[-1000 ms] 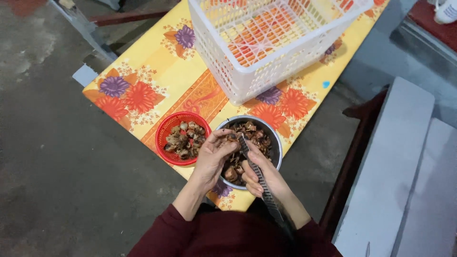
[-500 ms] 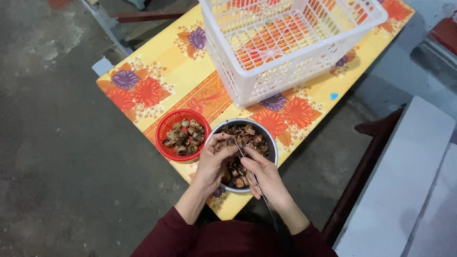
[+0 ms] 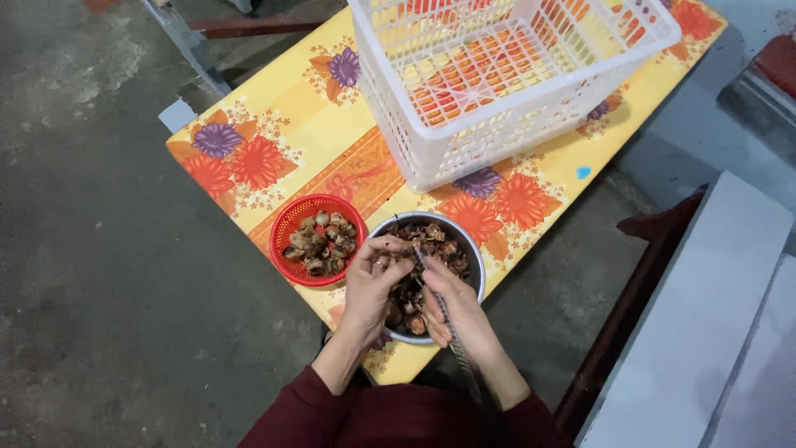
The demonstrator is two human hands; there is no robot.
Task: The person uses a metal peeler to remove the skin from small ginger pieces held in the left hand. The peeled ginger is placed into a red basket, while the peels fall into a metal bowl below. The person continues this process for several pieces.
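Both hands are over the metal bowl [image 3: 431,278], right in front of the body, and the work is close and fiddly. The left hand [image 3: 373,286] is curled, fingertips pinched on one small brown shell [image 3: 383,264] held just above the bowl's near-left rim. The right hand [image 3: 458,314] is closed around a thin metal pick [image 3: 439,311], its tip aimed across at that shell, its handle running back along the wrist toward the dark red sleeve [image 3: 398,415].

Risk, as I judge it: the pick's point sits very near the left fingertips, so a slip off the hard, probably wet shell could drive it into the skin. A loose pinch could also drop the shell back among the pile, or flick it over the rim onto the desk [image 3: 282,124].

The bowl itself rides near the desk's front edge, just under the wrists; a heavy lean on its rim looks able to tip it toward the lap.

Pose: both forearms come up from below, wrists bent inward, hands almost touching over the bowl. Just left of the left hand sits a red basket [image 3: 319,239] holding more shells, touching or nearly touching the bowl. Beyond both hands, farther up the flowered cloth, stands a white plastic crate [image 3: 506,75], well apart.
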